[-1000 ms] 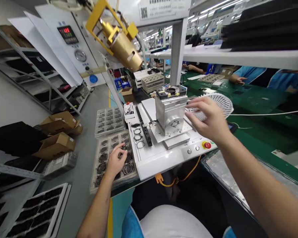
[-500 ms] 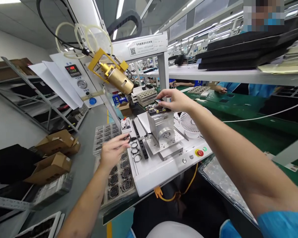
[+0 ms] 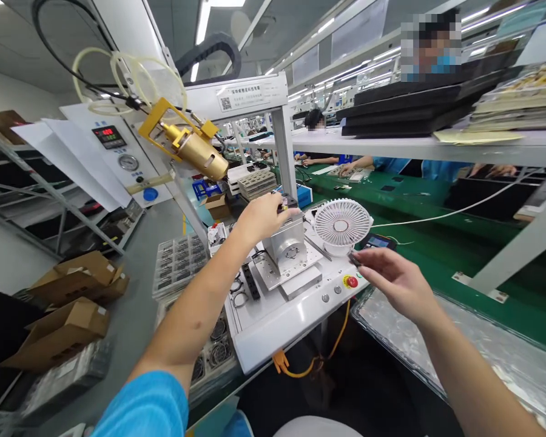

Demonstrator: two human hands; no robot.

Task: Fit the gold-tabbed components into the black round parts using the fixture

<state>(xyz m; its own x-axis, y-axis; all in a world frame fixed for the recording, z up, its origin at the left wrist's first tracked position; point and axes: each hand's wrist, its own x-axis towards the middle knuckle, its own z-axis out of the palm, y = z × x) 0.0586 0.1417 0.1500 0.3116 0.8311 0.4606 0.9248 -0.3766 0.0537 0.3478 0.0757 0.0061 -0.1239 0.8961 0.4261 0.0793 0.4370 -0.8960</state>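
My left hand [image 3: 264, 216] is at the top of the silver metal block [image 3: 290, 243], its fingers curled round something too hidden to name. A dark piece [image 3: 289, 200] shows on the block just beyond the fingers. My right hand [image 3: 394, 278] is in front of the white fan [image 3: 343, 223], with a small dark part [image 3: 355, 260] pinched between thumb and fingertips. The block stands on a metal plate on the white machine base [image 3: 273, 331]. Left of it lie a black strip [image 3: 252, 282] and a thin ring [image 3: 240, 298].
A gold cylinder [image 3: 204, 155] hangs from the machine above and left of the block. A red button [image 3: 352, 281] sits on the base's front edge. Clear trays of parts [image 3: 179, 261] stand left. On the right are a lined tray [image 3: 437, 340] and a white cable.
My left hand has moved from beside the rings up to the block. My right hand has left the block and come down and right, now with a small dark part. The view has shifted.
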